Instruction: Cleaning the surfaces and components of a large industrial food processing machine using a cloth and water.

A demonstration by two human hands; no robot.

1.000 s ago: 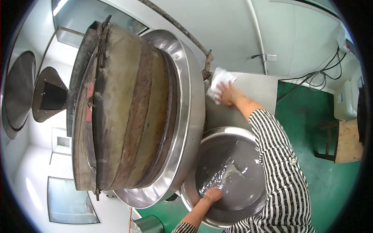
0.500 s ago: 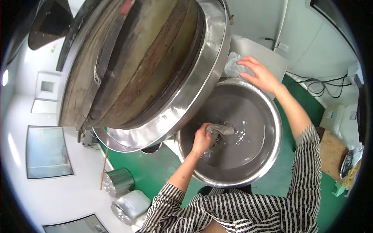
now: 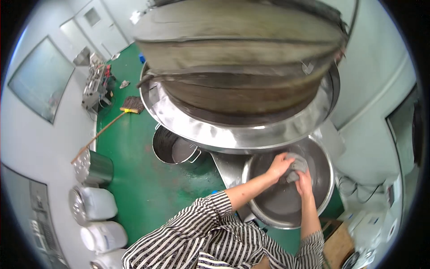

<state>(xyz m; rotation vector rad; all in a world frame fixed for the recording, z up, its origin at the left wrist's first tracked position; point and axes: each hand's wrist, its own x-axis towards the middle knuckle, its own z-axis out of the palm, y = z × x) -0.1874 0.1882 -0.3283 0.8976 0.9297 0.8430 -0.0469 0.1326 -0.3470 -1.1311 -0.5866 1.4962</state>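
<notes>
Broom [image 3: 132, 105] and white jugs [image 3: 109, 236] on green floor [image 3: 139, 179]

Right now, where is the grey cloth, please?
In the head view, the grey cloth is right of centre, held between the left hand and the right hand, over the round metal basin.

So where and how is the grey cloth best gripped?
Probably by opposite sides, one hand coming from each: the grey cloth is bunched into a thick wad over the steel basin, with the left hand at its left and the right hand at its lower right. Looking limp, it would likely sag in a one-handed pinch.
</notes>
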